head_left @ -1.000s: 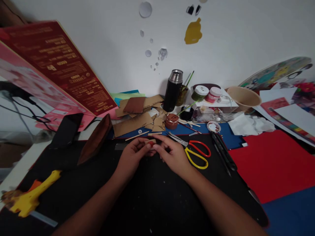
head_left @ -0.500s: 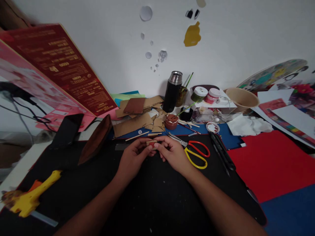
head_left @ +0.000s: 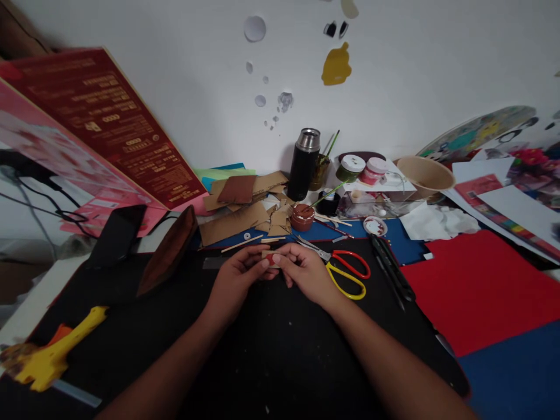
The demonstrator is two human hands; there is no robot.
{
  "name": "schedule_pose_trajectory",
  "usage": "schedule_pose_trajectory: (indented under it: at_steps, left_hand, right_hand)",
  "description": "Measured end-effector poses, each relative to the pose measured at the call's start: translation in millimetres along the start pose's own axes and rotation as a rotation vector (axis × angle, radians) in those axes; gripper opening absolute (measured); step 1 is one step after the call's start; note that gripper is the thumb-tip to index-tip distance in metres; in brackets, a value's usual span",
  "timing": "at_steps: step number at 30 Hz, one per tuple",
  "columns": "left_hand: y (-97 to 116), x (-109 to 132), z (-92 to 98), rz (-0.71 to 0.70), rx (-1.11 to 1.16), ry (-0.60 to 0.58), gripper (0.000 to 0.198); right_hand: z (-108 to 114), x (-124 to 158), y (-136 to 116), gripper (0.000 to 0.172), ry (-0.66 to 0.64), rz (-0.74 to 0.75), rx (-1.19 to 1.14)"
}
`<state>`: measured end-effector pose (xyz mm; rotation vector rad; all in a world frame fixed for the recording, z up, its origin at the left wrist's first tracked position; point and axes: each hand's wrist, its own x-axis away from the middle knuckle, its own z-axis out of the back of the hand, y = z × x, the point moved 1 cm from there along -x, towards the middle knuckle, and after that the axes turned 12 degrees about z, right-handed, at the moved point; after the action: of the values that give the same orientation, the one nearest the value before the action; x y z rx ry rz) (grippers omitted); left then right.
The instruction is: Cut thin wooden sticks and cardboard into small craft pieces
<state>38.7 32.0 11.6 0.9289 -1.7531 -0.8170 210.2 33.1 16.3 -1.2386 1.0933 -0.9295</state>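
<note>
A small piece of cardboard (head_left: 268, 254) with a red patch on its face is pinched between both hands above the black mat (head_left: 262, 350). My left hand (head_left: 240, 272) grips its left side with thumb and fingers. From the right, my right hand (head_left: 301, 269) holds it, the thumb pressed on or beside the red patch. Fingers cover much of the piece. Just right of my right hand lie scissors (head_left: 345, 268) with one red and one yellow handle. Scraps of cardboard (head_left: 236, 224) and an open jar of brown paint (head_left: 303, 217) sit beyond the hands.
A brown boat-shaped piece (head_left: 168, 251), a phone (head_left: 118, 233) and a yellow glue gun (head_left: 61, 350) lie to the left. A black flask (head_left: 303, 166) stands at the back. To the right are a black cutter (head_left: 394, 268) and a red sheet (head_left: 481, 291).
The view has shifted slightly, moving the background a little to the left. Both hands keep their hold on the cardboard piece, almost unmoved.
</note>
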Motion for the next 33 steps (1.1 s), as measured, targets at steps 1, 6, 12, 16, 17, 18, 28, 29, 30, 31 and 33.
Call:
schedule_pose_trajectory:
  at_steps: [1,6,12,16,17,18,28,29,30,31,33]
  left_hand:
    - [0.0,-0.4,0.0,0.009,0.023,0.002,0.043]
    - [1.7,-0.1,-0.3,0.014,-0.025,0.018,0.040]
    - [2.9,0.8,0.2,0.001,-0.082,0.030,0.039]
    - [3.0,1.0,-1.0,0.002,-0.070,0.012,0.040]
    - [3.1,1.2,-1.4,0.000,-0.069,0.008,0.039]
    - [3.2,1.3,-1.6,-0.003,-0.069,0.005,0.039]
    - [3.2,-1.0,5.2,0.019,0.013,0.059,0.036]
    - [3.6,-1.1,5.2,0.023,0.017,0.064,0.036]
    - [4.0,-1.0,4.9,0.026,0.017,0.068,0.036]
    - [4.5,-0.9,4.5,0.026,0.014,0.070,0.036]
    - [5.3,-0.4,3.4,0.016,-0.001,0.070,0.036]
  right_hand:
    - [-0.2,-0.1,0.4,0.033,0.002,-0.002,-0.003]
    - [-1.7,0.9,1.4,0.035,-0.001,-0.017,0.009]
    - [-1.8,1.8,-1.6,0.036,-0.005,-0.019,0.020]
    - [-1.4,1.0,-2.5,0.037,-0.009,-0.019,0.011]
    - [-1.3,0.9,-2.6,0.037,-0.008,-0.021,0.007]
    - [-1.3,0.8,-2.6,0.037,-0.008,-0.023,0.005]
    - [0.6,-0.5,2.0,0.039,-0.014,-0.031,-0.036]
    - [1.0,-0.6,2.1,0.039,-0.012,-0.033,-0.033]
    - [1.3,-0.6,2.0,0.039,-0.011,-0.036,-0.028]
    - [1.4,-0.6,1.8,0.039,-0.011,-0.037,-0.025]
    - [1.1,-0.7,1.0,0.040,-0.017,-0.037,-0.030]
